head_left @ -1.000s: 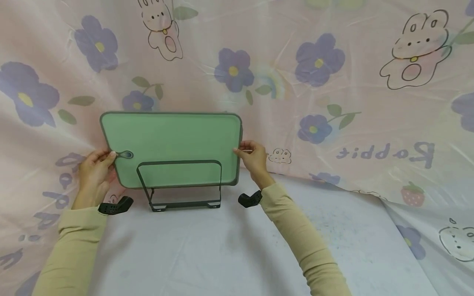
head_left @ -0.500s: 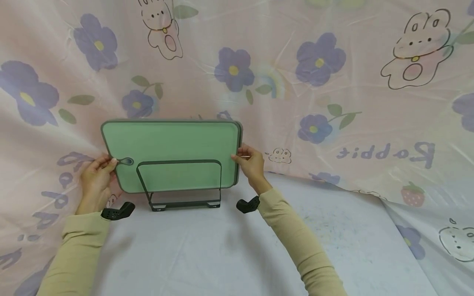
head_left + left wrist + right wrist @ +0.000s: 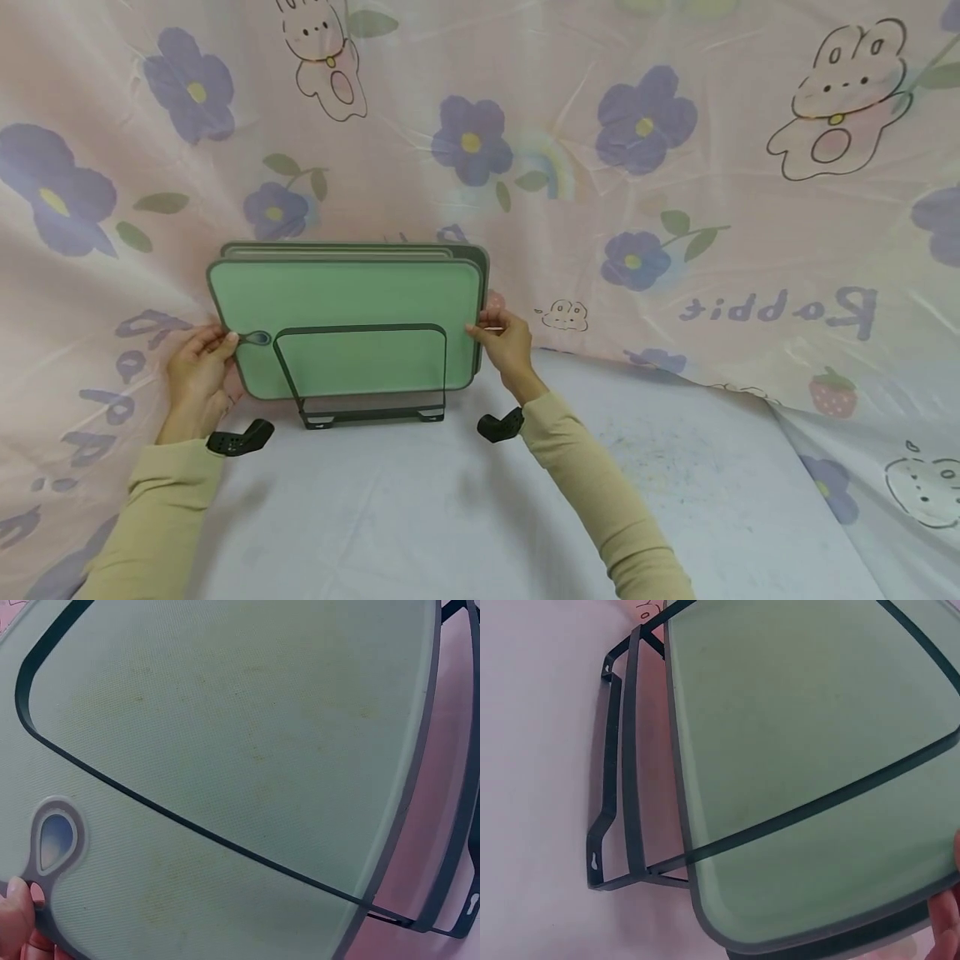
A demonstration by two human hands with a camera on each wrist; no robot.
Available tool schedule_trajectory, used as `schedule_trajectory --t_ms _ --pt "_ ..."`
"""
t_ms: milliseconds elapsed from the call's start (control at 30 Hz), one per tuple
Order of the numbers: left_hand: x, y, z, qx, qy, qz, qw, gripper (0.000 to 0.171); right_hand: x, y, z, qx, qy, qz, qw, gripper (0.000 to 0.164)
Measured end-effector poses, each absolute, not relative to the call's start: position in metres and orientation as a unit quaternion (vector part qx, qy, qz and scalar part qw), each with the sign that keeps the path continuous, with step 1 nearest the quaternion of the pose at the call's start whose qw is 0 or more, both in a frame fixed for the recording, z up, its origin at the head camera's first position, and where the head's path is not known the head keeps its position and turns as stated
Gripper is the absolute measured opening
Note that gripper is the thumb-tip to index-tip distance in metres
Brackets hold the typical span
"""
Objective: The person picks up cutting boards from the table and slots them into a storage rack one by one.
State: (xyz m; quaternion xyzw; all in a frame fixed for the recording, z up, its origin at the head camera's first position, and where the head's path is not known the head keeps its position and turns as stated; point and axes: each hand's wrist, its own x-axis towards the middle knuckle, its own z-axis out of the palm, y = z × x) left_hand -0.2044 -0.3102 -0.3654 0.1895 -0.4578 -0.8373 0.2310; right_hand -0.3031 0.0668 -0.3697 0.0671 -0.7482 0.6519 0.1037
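A green cutting board point(image 3: 360, 292) with a grey edge stands nearly upright behind the front loop of a black metal rack point(image 3: 367, 415). At its left edge, beside the grey-rimmed hanging hole point(image 3: 80, 840), my left hand point(image 3: 193, 375) pinches it. My right hand point(image 3: 510, 346) grips the right edge, thumb in front and fingers behind. More boards point(image 3: 474, 255) of similar shape show behind it, their top and right edges sticking out. In both wrist views, the rack's front bar point(image 3: 817, 802) crosses the board's face. The board's lower edge appears above the rack's base.
A white cloth surface point(image 3: 420, 508) lies under the rack. Right behind the boards hangs a pink curtain point(image 3: 555, 250) printed with flowers and rabbits. Black devices point(image 3: 242, 437) sit at both wrists.
Both hands have lowered the front cutting board within the rack. Its top edge has dropped, so the boards behind now show above it. The rack has stayed in place.
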Motion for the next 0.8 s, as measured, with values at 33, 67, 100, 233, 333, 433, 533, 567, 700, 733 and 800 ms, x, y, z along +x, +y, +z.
schedule_trajectory --t_ms 33,67,100,233,333,433,533,567,700,733,800 --pt "-0.204 -0.310 -0.366 0.188 -0.456 -0.840 0.228 0.012 -0.303 0.067 -0.371 0.068 -0.749 0.651 0.103 0.020" --pt "-0.204 -0.310 -0.368 0.188 -0.453 -0.842 0.226 0.012 -0.302 0.067 -0.371 0.068 -0.749 0.651 0.102 0.020" --pt "-0.203 -0.310 -0.368 0.188 -0.450 -0.844 0.224 0.012 -0.302 0.067 -0.372 0.067 -0.751 0.649 0.102 0.020" --pt "-0.203 -0.311 -0.371 0.187 -0.443 -0.850 0.217 0.012 -0.301 0.067 -0.376 0.058 -0.756 0.645 0.101 0.020" --pt "-0.202 -0.311 -0.373 0.191 -0.445 -0.848 0.215 0.012 -0.300 0.067 -0.378 0.052 -0.755 0.647 0.095 0.020" --pt "-0.203 -0.310 -0.375 0.194 -0.442 -0.850 0.211 0.013 -0.299 0.067 -0.379 0.053 -0.751 0.652 0.093 0.020" --pt "-0.204 -0.311 -0.377 0.193 -0.434 -0.854 0.212 0.013 -0.299 0.067 -0.380 0.055 -0.746 0.657 0.095 0.019" --pt "-0.204 -0.311 -0.377 0.192 -0.430 -0.856 0.214 0.013 -0.299 0.067 -0.380 0.056 -0.744 0.658 0.095 0.019" --pt "-0.203 -0.314 -0.380 0.175 -0.421 -0.864 0.216 0.013 -0.298 0.067 -0.382 0.058 -0.740 0.664 0.090 0.019" --pt "-0.202 -0.315 -0.381 0.168 -0.420 -0.867 0.211 0.013 -0.298 0.068 -0.382 0.059 -0.740 0.665 0.089 0.020" --pt "-0.199 -0.317 -0.383 0.157 -0.422 -0.871 0.195 0.014 -0.297 0.068 -0.384 0.057 -0.740 0.664 0.087 0.021"
